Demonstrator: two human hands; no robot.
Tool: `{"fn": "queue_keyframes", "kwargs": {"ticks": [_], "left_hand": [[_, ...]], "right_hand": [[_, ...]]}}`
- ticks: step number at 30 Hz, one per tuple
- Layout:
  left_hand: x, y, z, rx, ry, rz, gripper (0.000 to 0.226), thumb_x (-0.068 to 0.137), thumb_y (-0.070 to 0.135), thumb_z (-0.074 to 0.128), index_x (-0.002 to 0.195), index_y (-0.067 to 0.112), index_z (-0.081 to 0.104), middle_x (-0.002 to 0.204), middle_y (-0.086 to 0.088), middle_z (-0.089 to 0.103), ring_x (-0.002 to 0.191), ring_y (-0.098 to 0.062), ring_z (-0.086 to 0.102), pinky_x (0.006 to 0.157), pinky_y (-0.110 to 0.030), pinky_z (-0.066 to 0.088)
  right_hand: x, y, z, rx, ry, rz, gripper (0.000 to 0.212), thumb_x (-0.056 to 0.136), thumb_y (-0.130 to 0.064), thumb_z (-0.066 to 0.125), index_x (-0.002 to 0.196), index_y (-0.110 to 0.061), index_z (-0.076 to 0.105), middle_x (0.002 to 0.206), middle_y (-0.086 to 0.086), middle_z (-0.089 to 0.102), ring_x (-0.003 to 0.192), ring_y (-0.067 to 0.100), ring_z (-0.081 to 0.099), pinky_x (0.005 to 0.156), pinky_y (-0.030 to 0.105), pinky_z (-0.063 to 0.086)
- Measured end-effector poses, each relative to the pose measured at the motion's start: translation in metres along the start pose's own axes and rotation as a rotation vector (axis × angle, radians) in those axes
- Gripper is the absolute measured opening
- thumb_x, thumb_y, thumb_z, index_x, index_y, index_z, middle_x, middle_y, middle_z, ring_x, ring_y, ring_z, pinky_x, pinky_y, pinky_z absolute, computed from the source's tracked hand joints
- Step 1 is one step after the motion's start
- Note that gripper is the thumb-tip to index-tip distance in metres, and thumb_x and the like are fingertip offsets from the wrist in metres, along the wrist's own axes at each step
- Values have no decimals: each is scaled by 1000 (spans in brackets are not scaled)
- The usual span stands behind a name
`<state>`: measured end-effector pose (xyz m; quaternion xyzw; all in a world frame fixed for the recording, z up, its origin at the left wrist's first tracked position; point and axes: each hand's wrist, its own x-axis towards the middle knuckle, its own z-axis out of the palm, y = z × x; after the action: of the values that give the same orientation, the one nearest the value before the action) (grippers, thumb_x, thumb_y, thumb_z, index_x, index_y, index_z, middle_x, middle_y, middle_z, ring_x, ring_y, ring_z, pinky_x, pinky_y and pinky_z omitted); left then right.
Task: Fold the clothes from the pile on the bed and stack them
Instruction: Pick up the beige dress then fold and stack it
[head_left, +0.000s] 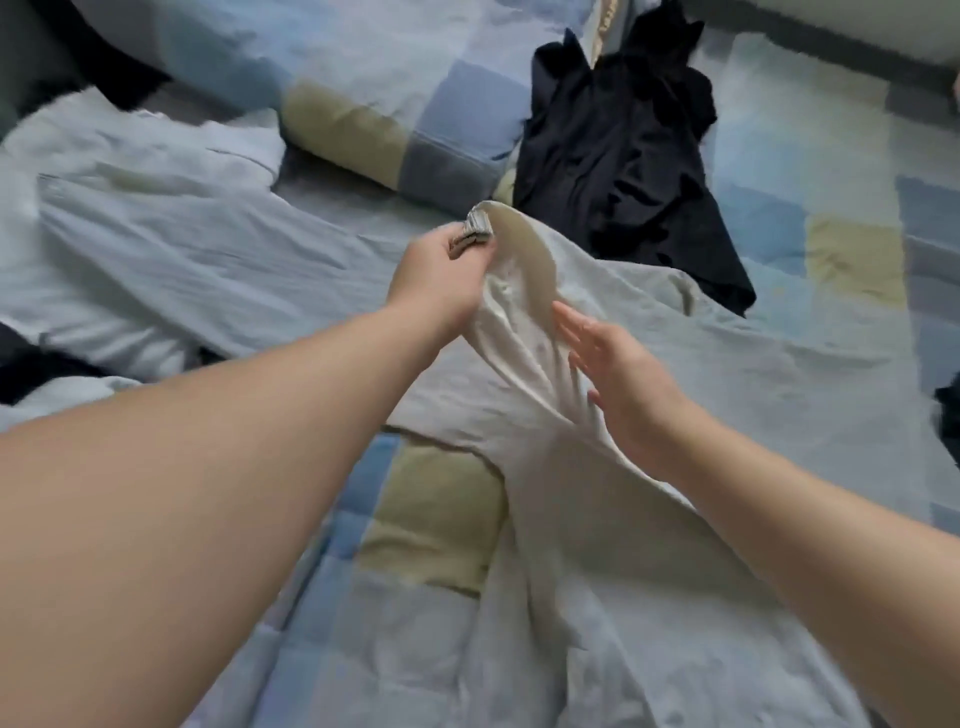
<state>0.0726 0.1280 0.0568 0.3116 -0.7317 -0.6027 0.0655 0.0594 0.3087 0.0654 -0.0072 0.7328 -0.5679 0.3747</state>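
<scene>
Both hands sat mid-frame: left hand (441, 275) pinched the ribbed edge (479, 224) of the pale garment (597, 519), right hand (623, 384) with fingers straight alongside.

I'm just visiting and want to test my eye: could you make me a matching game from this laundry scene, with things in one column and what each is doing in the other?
1 left hand
2 right hand
3 dark garment
4 white garment at left

a crumpled beyond the hands
b spread out on the quilt
c fingers straight, holding nothing
d pinches an edge of the cream garment

Pairs: 1-d, 2-c, 3-a, 4-b
</scene>
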Motion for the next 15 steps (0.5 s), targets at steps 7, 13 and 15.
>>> {"fn": "queue_keyframes", "kwargs": {"ticks": [7, 13, 15], "left_hand": [[70, -31, -165, 235, 53, -52, 27, 103, 33, 50, 81, 17, 52, 71, 3, 50, 70, -21, 48, 64, -33, 39], [111, -45, -262, 391, 77, -91, 27, 99, 45, 57, 93, 19, 61, 75, 6, 54, 83, -24, 53, 68, -30, 34], [123, -44, -287, 425, 82, -95, 33, 96, 52, 59, 83, 21, 59, 72, 6, 56, 80, -23, 55, 67, -30, 35]], "right_hand": [[67, -50, 173, -67, -50, -21, 38, 100, -54, 37, 136, -53, 50, 157, -22, 33, 145, -1, 24, 118, 29, 14], [108, -77, 258, -95, -92, -23, 46, 108, -39, 29, 153, -37, 37, 158, -16, 31, 141, 0, 25, 111, 30, 19], [121, -85, 281, -98, -105, -7, 46, 109, -38, 28, 154, -35, 36, 159, -16, 31, 142, 1, 25, 105, 24, 21]]}}
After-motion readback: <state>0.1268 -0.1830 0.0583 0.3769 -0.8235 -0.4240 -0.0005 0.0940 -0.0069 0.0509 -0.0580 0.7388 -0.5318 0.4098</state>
